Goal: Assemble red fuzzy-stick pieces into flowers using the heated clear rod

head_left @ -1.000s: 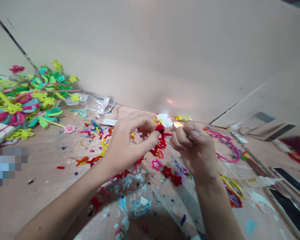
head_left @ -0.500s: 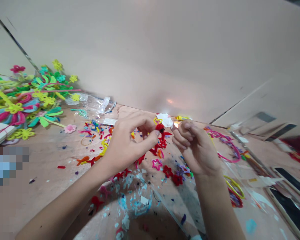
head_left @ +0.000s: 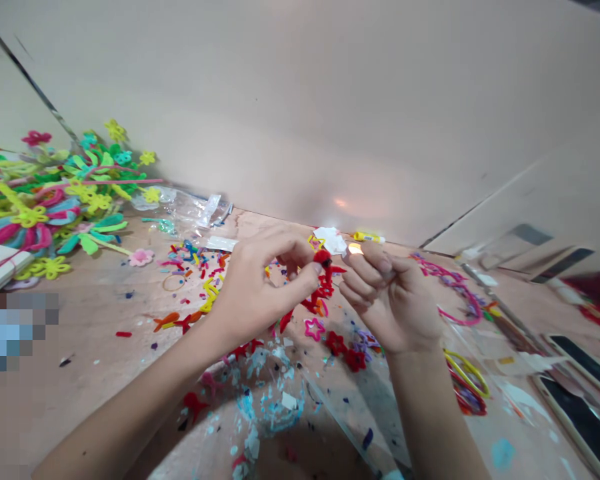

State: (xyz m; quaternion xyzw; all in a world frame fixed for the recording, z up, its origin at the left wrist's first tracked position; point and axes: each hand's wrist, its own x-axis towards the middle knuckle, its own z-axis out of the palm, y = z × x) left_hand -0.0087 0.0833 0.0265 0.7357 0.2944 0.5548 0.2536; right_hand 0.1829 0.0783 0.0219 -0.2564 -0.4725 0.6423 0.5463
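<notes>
My left hand (head_left: pixel 260 287) pinches a small red pipe-cleaner piece (head_left: pixel 323 261) between thumb and fingers, held above the wooden table (head_left: pixel 90 333). My right hand (head_left: pixel 395 300) is just to its right, fingers curled and pressed together close to the red piece; what it holds, if anything, is hidden. Under both hands lie red pipe-cleaner flowers (head_left: pixel 345 352), a pink star shape (head_left: pixel 313 328) and short coloured scraps (head_left: pixel 195 260).
A heap of green, yellow and pink pipe-cleaner flowers (head_left: pixel 55 193) fills the back left. Clear plastic bags (head_left: pixel 195 210) lie by the wall. A yellow glue stick (head_left: pixel 367 237), pink loops (head_left: pixel 450 287), yellow rings (head_left: pixel 465 373) and dark trays (head_left: pixel 585 380) are on the right.
My right hand has turned slightly and its fingers have shifted near the red piece. My left hand has kept its pinch in the same place.
</notes>
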